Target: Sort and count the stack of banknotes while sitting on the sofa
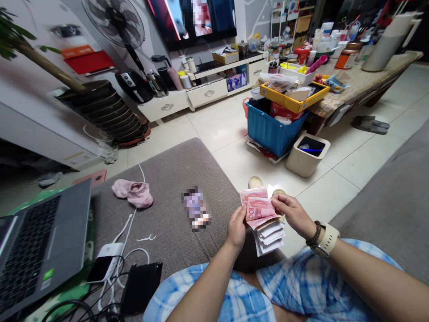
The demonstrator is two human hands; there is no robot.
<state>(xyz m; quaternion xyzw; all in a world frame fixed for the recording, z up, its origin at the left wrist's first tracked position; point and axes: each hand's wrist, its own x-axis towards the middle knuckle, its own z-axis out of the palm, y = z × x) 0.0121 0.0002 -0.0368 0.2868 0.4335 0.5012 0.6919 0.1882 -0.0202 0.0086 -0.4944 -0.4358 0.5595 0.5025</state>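
Note:
My left hand [237, 228] is closed on a stack of pink banknotes [259, 208], gripping its left side over my lap. The top note shows part of the figure 100. My right hand [291, 210] pinches the upper right edge of a note between thumb and fingers. Below the pink notes, several folded white papers [271, 236] fan out downward, part of the same bundle. A pale watch [327, 239] and a dark bracelet [315, 233] are on my right wrist. Left of the hands, a blurred-out flat object [196, 208] lies on the grey sofa seat [177, 170].
Pink socks [139, 193], a power strip [106, 260], a black wallet-like item [141, 286] and a laptop [50, 246] lie on the left. Ahead are a blue bin [273, 129], a beige trash can [306, 156] and a crowded table [351, 80]. A fan [115, 20] stands by the television.

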